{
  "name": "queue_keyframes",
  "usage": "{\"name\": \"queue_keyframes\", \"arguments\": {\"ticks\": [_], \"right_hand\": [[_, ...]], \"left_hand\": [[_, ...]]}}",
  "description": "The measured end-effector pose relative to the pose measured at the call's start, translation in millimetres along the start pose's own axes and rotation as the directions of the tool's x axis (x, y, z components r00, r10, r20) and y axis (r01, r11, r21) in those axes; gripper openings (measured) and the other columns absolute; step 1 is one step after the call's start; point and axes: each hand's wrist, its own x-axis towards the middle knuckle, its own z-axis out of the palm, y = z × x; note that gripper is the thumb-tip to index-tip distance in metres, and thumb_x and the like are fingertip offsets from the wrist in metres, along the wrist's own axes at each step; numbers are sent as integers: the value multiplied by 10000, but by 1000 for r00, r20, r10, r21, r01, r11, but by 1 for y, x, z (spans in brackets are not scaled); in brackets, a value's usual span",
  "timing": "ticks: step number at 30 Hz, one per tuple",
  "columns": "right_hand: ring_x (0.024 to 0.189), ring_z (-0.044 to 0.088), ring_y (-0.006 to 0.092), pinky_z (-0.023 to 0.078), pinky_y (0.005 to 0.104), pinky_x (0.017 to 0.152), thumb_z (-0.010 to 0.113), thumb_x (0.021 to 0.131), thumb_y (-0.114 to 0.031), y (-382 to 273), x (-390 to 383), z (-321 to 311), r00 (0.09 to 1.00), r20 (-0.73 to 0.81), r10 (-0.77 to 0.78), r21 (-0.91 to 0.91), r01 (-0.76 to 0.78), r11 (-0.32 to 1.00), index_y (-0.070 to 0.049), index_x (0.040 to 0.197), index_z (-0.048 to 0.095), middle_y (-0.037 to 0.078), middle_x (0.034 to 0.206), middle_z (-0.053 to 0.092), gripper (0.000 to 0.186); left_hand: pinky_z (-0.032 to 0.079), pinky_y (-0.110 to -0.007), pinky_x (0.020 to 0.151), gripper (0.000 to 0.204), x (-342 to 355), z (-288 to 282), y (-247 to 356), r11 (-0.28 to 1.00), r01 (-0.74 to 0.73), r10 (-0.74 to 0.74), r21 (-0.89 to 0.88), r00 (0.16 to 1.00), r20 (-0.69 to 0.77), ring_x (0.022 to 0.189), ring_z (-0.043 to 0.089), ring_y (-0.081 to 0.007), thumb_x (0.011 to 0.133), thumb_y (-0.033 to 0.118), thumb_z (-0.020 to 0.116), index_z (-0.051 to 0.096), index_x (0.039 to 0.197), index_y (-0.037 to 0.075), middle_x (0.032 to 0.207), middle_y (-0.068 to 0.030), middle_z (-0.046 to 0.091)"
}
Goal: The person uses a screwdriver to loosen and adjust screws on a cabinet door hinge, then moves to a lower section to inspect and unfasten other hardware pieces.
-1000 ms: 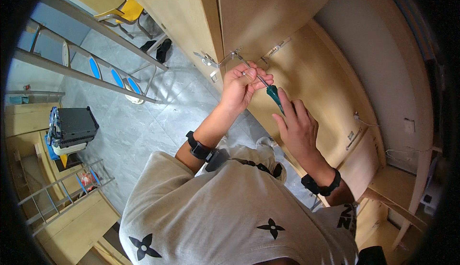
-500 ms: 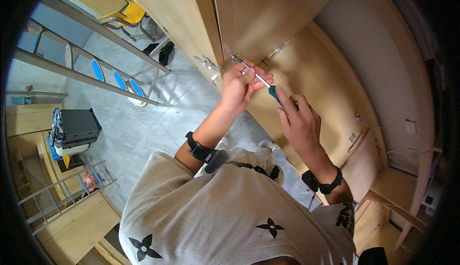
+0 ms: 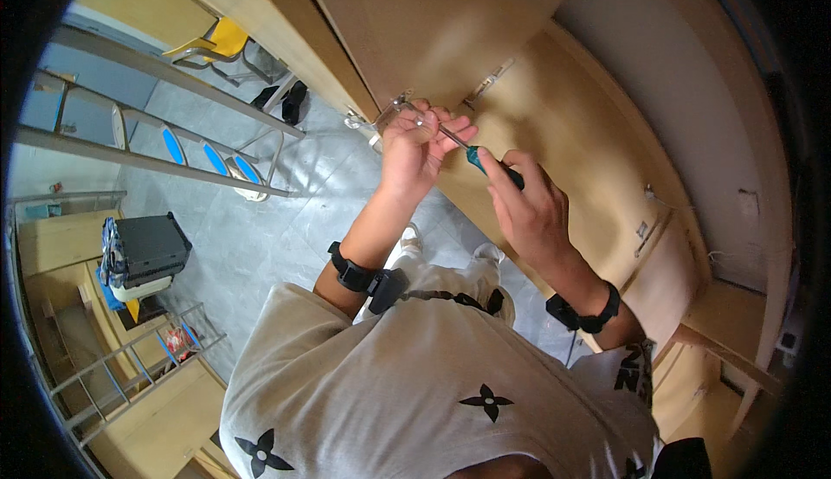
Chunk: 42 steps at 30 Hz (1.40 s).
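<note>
My right hand (image 3: 532, 206) is closed around a screwdriver (image 3: 474, 160) with a dark green handle, its index finger stretched along the handle. The thin metal shaft points up and left into my left hand (image 3: 412, 152). There the thumb and fingers close around the front of the shaft, while the other fingers stick out. The tip is hidden by these fingers. Just past them a metal hinge (image 3: 400, 103) sits at the edge of a light wooden cabinet door (image 3: 450, 29). A second metal fitting (image 3: 355, 121) shows beside it on the adjoining panel's edge.
Beyond my hands lies a pale wooden cabinet panel (image 3: 571, 124) with another metal fitting (image 3: 489, 83). At left stand a stepladder (image 3: 147, 154) with blue-topped treads, a yellow chair (image 3: 227, 39) and a dark grey case (image 3: 149, 245). Black shoes (image 3: 294, 101) lie on the grey floor (image 3: 251, 245).
The view has shifted, so hinge and hands appear further left. My right hand has come closer to my left, and less of the screwdriver's shaft shows between them.
</note>
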Motion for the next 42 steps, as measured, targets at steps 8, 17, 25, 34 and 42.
{"name": "queue_keyframes", "arguments": {"ticks": [8,17,25,34,42], "right_hand": [[418,322,33,206,155,380,508,907,-193,11,3,0,417,834,362,549,-694,-466,-14,1120,508,57,828,565,278],[838,608,309,502,355,749,621,705,62,-7,-24,-11,983,31,180,82,-182,980,46,1185,518,142,933,597,491],[788,638,264,517,319,653,619,820,-26,-4,-33,15,935,-335,117,-88,-155,984,61,1181,524,174,914,624,384],[275,282,81,233,254,281,485,921,-391,-1,-36,18,284,616,735,723,-574,-385,-27,928,570,0,459,406,374],[759,614,221,505,301,664,576,852,-64,-11,-54,28,831,8,557,567,-462,682,-8,1106,542,125,986,579,262]], "left_hand": [[463,-515,919,161,-5,8,2,991,122,-112,-54,982,153,1037,573,-363,920,104,486,463,1060,29,1050,-172,581],[526,-478,834,74,-3,-3,-12,999,8,-3,-52,995,97,892,635,-331,924,48,449,463,992,21,892,-125,581],[443,-478,957,226,-7,-4,0,990,99,-76,-97,973,216,1082,549,-351,905,78,507,430,1113,41,1047,-159,574],[406,-450,975,351,-23,-1,-18,965,183,-238,190,912,334,1134,518,-340,856,4,554,417,1174,55,1135,-201,554],[511,-386,852,227,-27,-1,-32,981,117,-140,152,979,146,947,623,-285,819,-60,585,484,1009,10,1020,-170,624]]}}
